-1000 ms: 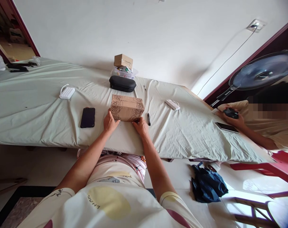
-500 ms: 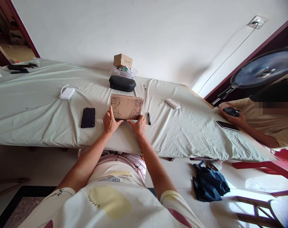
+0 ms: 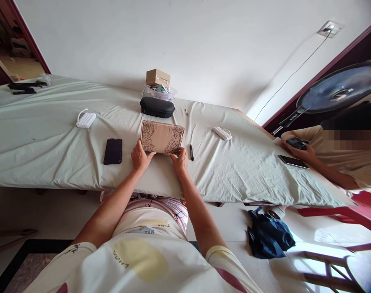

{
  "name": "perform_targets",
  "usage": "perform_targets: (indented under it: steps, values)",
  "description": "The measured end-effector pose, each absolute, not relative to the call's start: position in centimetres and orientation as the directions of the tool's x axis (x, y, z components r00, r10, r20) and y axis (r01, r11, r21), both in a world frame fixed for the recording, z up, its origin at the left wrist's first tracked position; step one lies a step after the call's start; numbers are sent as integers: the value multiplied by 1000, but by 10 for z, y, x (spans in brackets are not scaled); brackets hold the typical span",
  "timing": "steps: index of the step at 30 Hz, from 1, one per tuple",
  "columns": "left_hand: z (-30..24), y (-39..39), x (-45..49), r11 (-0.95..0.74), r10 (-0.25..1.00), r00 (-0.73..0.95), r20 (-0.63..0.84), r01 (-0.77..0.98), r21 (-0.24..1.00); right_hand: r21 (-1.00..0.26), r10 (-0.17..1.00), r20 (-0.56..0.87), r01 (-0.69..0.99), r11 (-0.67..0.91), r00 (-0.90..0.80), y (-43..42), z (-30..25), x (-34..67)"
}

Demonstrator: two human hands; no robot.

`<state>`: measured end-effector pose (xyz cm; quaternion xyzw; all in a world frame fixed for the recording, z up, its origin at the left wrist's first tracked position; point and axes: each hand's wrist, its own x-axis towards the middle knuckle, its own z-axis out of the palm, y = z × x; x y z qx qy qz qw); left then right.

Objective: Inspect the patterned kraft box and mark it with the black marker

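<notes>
A flat cardboard box (image 3: 162, 137) with black scribbled swirls at its corners lies on the cloth in front of me. My left hand (image 3: 140, 156) grips its near left corner, thumb along the front edge and fingers on the side. At the near right corner, my right hand (image 3: 179, 159) holds it the same way, with its fingertips partly hidden by the box. A black marker (image 3: 192, 152) lies just right of that hand. To the left of the box is a dark smartphone (image 3: 113, 151). Behind the box sits a black zip case (image 3: 157, 107).
A clear plastic tub (image 3: 154, 92) with a small carton (image 3: 158, 77) on top stands by the wall. White devices with straps (image 3: 86, 119) lie on both sides. At right, another person's hands (image 3: 299, 146) hold a dark object near a phone (image 3: 293, 161) and a fan (image 3: 338, 91).
My left thumb and raised forefinger have drawn in closer against the box, and my right thumb has shifted rightward along its front edge. The box stays nearly in place.
</notes>
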<state>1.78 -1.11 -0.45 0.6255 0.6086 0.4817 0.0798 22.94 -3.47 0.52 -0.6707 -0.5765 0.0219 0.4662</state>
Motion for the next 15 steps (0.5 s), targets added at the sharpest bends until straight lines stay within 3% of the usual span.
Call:
perform_targets:
  steps: [15]
  values:
    - [-24, 4, 12, -283, 843, -230, 487, 581, 763, -657, 833, 447, 751, 58, 327, -33, 6, 249]
